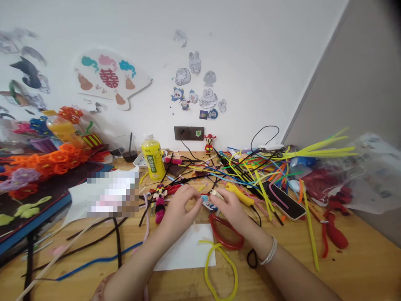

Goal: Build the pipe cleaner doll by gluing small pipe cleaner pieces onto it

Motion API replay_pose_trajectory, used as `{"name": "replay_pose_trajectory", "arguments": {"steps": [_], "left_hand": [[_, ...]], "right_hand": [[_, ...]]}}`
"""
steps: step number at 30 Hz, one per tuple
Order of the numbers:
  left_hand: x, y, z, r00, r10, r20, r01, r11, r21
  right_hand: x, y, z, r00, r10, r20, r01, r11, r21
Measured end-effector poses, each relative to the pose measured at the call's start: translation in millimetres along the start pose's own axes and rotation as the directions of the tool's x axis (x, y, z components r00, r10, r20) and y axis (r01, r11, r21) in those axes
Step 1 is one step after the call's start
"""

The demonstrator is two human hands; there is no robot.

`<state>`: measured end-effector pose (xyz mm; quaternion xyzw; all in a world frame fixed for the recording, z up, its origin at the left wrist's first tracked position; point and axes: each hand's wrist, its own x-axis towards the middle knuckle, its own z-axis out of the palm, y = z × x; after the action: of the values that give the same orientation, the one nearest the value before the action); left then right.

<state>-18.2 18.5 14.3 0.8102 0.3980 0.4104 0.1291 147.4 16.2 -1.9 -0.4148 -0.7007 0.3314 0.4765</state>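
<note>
My left hand [184, 207] is over the middle of the table, thumb and fingertips pinched together; whatever is between them is too small to make out. Close beside it on the right, my right hand [230, 207] grips a small pale cylindrical piece [216, 194] between thumb and fingers. A small blue and white item [206, 202] shows between the two hands. Below them lie a white sheet of paper [188, 251], a red loop [226, 238] and a yellow pipe cleaner loop [221, 271]. Left of my left hand is a small doll [160, 201] with a magenta lower part.
A yellow bottle [153, 158] stands behind the hands. To the right are a yellow glue gun [239, 194], a black phone-like slab [286, 200] and a heap of coloured pipe cleaners [266, 167]. Orange fuzzy flowers [62, 159] fill the left side.
</note>
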Motion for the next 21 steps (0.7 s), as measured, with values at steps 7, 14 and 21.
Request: {"name": "replay_pose_trajectory", "arguments": {"steps": [7,14,21], "left_hand": [[-1,-2,-0.7,0.988,-0.061,-0.143,0.053,0.997,-0.061],[-2,-2,2.2,0.987,-0.069,-0.145,0.061,0.996,-0.062],[-1,2,-0.2,0.984,-0.08,-0.159,0.075,0.996,-0.038]], "right_hand": [[-3,5,12,0.992,0.126,-0.017,-0.124,0.987,0.098],[-4,10,18,0.983,0.178,-0.048,-0.173,0.981,0.092],[-4,6,17,0.985,0.164,-0.062,-0.161,0.986,0.046]]}}
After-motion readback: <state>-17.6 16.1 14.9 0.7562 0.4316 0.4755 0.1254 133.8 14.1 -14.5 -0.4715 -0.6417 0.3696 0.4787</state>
